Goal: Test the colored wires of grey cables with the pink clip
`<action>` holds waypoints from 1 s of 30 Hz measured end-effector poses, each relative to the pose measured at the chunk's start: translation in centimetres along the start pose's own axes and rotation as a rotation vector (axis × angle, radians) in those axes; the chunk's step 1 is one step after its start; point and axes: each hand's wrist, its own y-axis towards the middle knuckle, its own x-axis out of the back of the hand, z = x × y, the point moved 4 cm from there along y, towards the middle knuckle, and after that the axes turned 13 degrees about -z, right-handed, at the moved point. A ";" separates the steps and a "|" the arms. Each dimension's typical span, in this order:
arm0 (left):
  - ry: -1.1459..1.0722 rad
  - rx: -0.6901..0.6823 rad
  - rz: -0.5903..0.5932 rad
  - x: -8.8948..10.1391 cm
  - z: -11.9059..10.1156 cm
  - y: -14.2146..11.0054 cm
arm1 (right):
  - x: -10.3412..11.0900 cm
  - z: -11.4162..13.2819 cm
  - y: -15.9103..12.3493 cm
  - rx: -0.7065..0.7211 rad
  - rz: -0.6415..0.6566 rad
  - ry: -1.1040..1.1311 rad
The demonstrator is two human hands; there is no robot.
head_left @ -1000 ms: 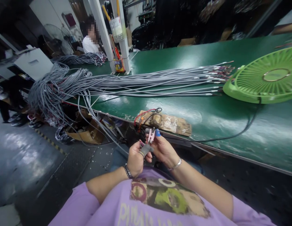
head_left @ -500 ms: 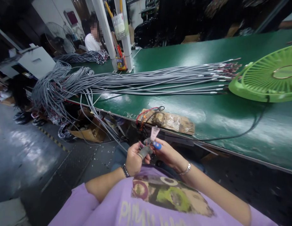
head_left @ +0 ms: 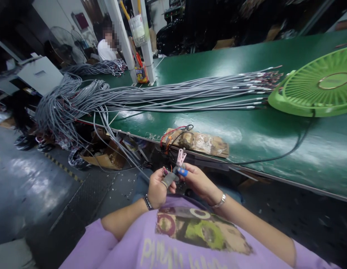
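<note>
My left hand (head_left: pixel 156 188) is closed around the stripped end of a grey cable (head_left: pixel 165 172), whose small coloured wires stick out above my fist; a grey finger cot covers its thumb. My right hand (head_left: pixel 200 181), with a blue cot on a fingertip, pinches a small pink clip-like tool (head_left: pixel 181 156) held upright over those wires. Both hands meet close together just below the table's front edge, above my lap. A taped brown cardboard pad (head_left: pixel 201 142) with red and black wires (head_left: pixel 173 135) lies on the green table (head_left: pixel 246 130) just beyond the hands.
A long bundle of several grey cables (head_left: pixel 173 98) lies across the table and spills off its left end. A green fan (head_left: pixel 316 87) lies flat at the right, its black cord running along the table. White posts (head_left: pixel 145 41) stand behind; another person (head_left: pixel 106 46) sits far left.
My hands stay together at the table edge, shifting slightly. The pink tool tilted right half a second ago and now stands upright again over the wire ends.
</note>
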 end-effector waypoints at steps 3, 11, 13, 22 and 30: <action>-0.037 0.027 -0.015 -0.3 -1.0 -0.4 | 0.7 0.0 0.7 -0.051 -0.001 0.107; -0.083 0.042 0.022 -1.5 -1.5 -0.2 | -0.1 2.3 1.9 0.220 -0.172 -0.116; -0.087 0.042 0.015 -1.7 -1.6 0.0 | 0.0 2.7 1.8 0.333 -0.271 -0.186; -0.069 0.063 0.009 -1.9 -1.3 0.3 | -0.9 1.5 3.1 0.055 -0.174 0.246; -0.021 0.070 0.025 -1.9 -1.0 0.3 | -0.7 0.7 3.1 -0.015 -0.138 0.281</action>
